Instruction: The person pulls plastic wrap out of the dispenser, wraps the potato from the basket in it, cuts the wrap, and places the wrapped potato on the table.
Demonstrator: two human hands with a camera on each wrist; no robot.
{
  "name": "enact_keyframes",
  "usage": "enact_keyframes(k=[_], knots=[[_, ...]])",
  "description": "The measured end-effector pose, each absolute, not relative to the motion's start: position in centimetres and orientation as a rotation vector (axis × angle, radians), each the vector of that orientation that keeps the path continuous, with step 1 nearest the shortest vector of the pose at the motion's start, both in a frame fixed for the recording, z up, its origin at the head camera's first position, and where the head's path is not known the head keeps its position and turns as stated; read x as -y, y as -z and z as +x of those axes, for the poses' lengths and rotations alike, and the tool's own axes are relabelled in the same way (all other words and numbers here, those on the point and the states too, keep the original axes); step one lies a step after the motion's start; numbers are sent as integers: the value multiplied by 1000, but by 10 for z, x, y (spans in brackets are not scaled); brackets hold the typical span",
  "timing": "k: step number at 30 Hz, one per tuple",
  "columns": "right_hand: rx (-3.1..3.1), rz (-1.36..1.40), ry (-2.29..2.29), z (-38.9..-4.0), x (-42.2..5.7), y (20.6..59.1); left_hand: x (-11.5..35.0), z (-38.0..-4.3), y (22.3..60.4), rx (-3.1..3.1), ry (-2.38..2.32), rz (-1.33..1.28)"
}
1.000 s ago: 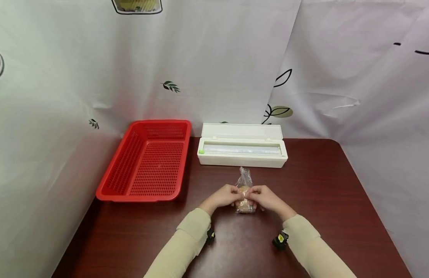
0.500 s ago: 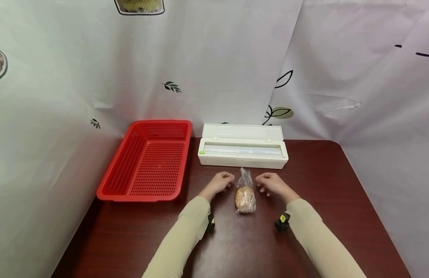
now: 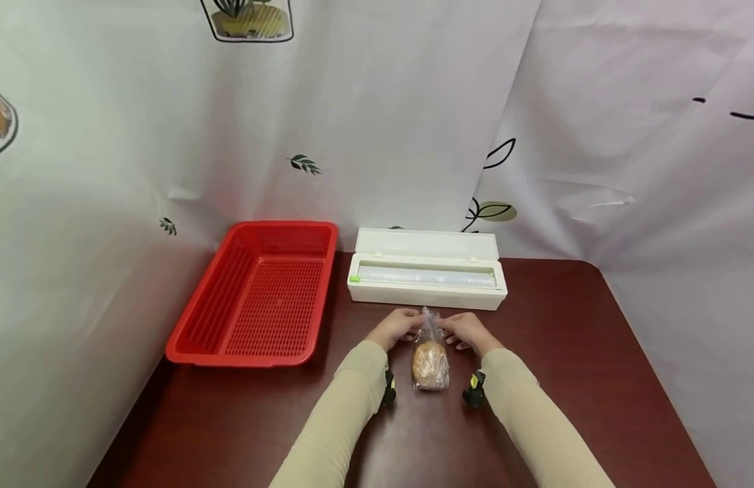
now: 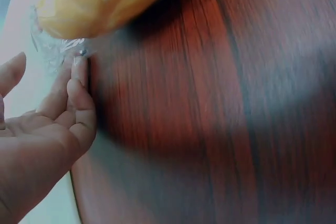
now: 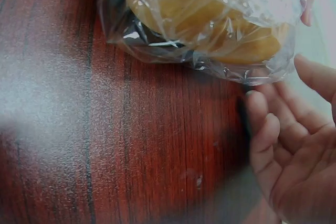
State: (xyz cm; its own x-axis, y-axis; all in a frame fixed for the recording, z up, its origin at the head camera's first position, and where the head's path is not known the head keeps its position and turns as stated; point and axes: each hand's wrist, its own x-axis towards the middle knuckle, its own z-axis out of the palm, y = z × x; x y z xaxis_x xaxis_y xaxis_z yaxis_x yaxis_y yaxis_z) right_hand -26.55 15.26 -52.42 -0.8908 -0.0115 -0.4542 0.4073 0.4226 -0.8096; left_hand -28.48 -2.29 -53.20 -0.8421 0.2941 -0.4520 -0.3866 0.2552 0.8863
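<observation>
A golden-brown bread roll (image 3: 430, 364) wrapped in clear plastic film lies on the table, its loose film end (image 3: 429, 322) pointing away from me. At the left side of that end is my left hand (image 3: 399, 327), fingertips against the film. My right hand (image 3: 467, 331) is at the opposite side, fingertips also at the film. In the left wrist view, thumb and fingers of the left hand (image 4: 47, 124) stand apart beside the roll (image 4: 94, 3). The right wrist view shows the right hand (image 5: 294, 140) with a gap between thumb and fingers, by the wrapped roll (image 5: 205, 19).
Behind the hands stands a white cling film dispenser (image 3: 426, 295) with its lid up and a film roll (image 3: 426, 276) inside. A red perforated basket (image 3: 319, 325) sits at the left on the dark wood table (image 3: 566, 379). White printed sheets hang behind.
Both hands have left the roll's middle, spread apart, then come together at the film's far end. The roll stays on the table. The head view has tilted up slightly.
</observation>
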Motion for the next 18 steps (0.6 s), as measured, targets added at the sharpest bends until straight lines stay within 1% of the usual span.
enact_keyframes(k=[6,13,15,18], knots=[[-2316,246,1531,-265,-157,523,23,-282,534,-1990,-1711,-78],[-2297,153,1559,-265,-158,516,24,-282,525,-2123,-1608,41],[-2304,136,1567,-264,-158,515,26,-276,520,-2263,-1580,108],[-2306,105,1591,-263,-157,514,34,-253,510,-2521,-1480,269]])
